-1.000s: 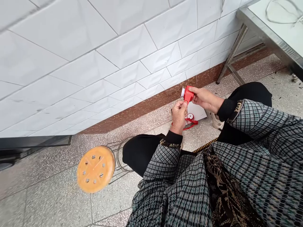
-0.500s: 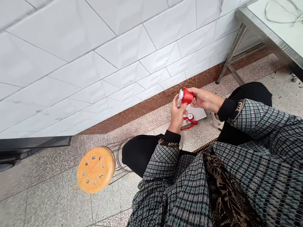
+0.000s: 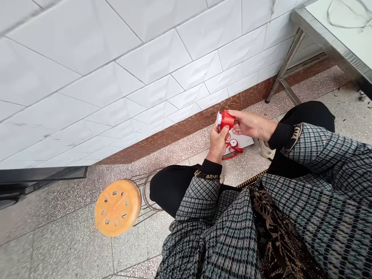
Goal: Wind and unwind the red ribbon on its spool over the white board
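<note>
A small red cylindrical part with a white flanged end (image 3: 227,119) is held up between my hands, its white end pointing left. My left hand (image 3: 217,142) is closed around it from below, with the thumb on its front. My right hand (image 3: 250,123) grips its right end, thumb along the top and fingers curled beneath. Below, on the floor, lies a white sheet or board (image 3: 243,139), partly covered by my hands. A red part with a round white centre (image 3: 233,143) and a curved red-edged piece (image 3: 232,154) are on or beside it.
To the left stands a stool with a round orange seat (image 3: 117,208) and wire legs. A metal-framed table (image 3: 328,35) with a pale cord on it is at the upper right. The white tiled wall (image 3: 162,77) runs close in front. A dark object (image 3: 43,178) sits at the far left.
The red part has shifted slightly left and down in my hands, and its white end is turned a little. My right fingers have spread slightly on it. The other things stay put.
</note>
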